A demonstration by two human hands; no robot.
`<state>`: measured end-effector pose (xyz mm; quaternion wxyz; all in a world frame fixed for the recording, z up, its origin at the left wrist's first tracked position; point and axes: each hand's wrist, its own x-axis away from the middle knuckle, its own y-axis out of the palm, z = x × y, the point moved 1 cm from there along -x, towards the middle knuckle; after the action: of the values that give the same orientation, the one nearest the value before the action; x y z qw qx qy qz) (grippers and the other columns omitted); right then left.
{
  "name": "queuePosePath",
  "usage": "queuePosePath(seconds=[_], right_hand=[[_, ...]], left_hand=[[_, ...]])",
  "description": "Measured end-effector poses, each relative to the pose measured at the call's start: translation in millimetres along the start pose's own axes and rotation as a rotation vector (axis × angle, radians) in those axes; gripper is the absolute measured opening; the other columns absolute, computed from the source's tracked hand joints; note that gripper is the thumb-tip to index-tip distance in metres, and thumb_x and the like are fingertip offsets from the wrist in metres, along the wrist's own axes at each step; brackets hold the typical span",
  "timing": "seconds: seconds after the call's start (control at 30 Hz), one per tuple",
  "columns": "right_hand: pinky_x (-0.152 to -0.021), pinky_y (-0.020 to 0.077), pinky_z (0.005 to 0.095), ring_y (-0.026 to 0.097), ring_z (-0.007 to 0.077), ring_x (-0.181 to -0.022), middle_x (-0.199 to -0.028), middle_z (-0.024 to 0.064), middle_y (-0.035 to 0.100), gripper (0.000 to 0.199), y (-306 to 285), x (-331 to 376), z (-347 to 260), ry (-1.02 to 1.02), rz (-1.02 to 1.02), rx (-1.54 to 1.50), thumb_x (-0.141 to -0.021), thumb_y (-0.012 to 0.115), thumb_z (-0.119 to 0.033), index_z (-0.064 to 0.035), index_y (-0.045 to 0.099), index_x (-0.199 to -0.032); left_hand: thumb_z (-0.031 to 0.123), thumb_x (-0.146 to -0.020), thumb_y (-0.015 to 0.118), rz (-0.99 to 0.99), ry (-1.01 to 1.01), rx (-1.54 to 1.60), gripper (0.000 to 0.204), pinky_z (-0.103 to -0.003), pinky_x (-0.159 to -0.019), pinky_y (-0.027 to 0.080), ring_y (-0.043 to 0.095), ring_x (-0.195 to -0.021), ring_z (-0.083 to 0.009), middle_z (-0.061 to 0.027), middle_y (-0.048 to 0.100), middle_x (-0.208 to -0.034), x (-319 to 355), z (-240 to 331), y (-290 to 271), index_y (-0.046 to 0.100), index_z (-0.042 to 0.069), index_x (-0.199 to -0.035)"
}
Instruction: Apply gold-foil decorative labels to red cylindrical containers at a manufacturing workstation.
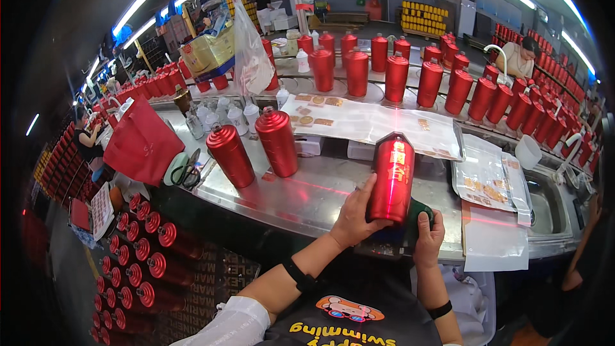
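Note:
A red metallic bottle (392, 182) with gold characters on its side leans back in a dark holder at the front of the metal bench. My left hand (356, 213) is closed around the bottle's lower left side. By its lower right, my right hand (430, 236) is curled with the thumb up against a dark green flat piece (419, 210), whose kind I cannot make out. A thin red light line crosses the bottle and the bench. Two more red bottles, one left (230, 156) and one right (277, 143), stand to the left, without visible characters.
Sticker sheets (365, 118) lie behind the bottle, and more sheets (490, 176) lie right, beside a sink (546, 202). Red bottles (395, 78) line a conveyor behind. Scissors (187, 174) and a red bag (142, 141) are left; more bottles (154, 223) stand below. Co-workers sit nearby.

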<state>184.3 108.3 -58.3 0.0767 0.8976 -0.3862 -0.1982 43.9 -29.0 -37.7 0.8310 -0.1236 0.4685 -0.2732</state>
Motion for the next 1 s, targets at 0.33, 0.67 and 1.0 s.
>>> queuePosePath(seconds=[0.33, 0.67, 1.0], right_hand=[[-0.068, 0.0422, 0.0189, 0.05, 0.0045, -0.076, -0.086, -0.0021, 0.058, 0.018, 1.8, -0.3, -0.2, 0.0, 0.012, -0.016, -0.095, 0.059, -0.019, -0.002, 0.055, -0.099], [-0.068, 0.0426, 0.0187, 0.05, 0.0041, -0.076, -0.086, -0.0018, 0.058, 0.018, 1.4, -0.5, -0.2, 0.005, 0.015, -0.008, -0.095, 0.06, -0.018, -0.0017, 0.055, -0.099], [-0.069, 0.0432, 0.0193, 0.051, 0.0046, -0.076, -0.086, -0.0018, 0.058, 0.018, 3.0, 0.0, -1.6, 0.001, 0.014, -0.027, -0.095, 0.06, -0.018, -0.0024, 0.055, -0.1]], left_hand=[[0.05, -0.074, 0.074, -0.007, -0.019, 0.01, 0.103, -0.046, -0.091, 0.042, 0.055, -0.1, -0.0416, -0.0254, 0.055, -0.117, -0.2, 1.6, -0.8, 0.02, 0.001, -0.147], [0.049, -0.074, 0.074, 0.0, -0.016, 0.017, 0.102, -0.046, -0.09, 0.042, 0.055, -0.1, -0.0417, -0.0253, 0.056, -0.115, 0.6, -0.5, 1.0, 0.022, 0.001, -0.146], [0.048, -0.074, 0.075, 0.007, 0.002, 0.007, 0.102, -0.046, -0.091, 0.043, 0.055, -0.103, -0.0425, -0.026, 0.055, -0.118, -1.7, 3.1, -1.4, 0.022, 0.0, -0.146]])
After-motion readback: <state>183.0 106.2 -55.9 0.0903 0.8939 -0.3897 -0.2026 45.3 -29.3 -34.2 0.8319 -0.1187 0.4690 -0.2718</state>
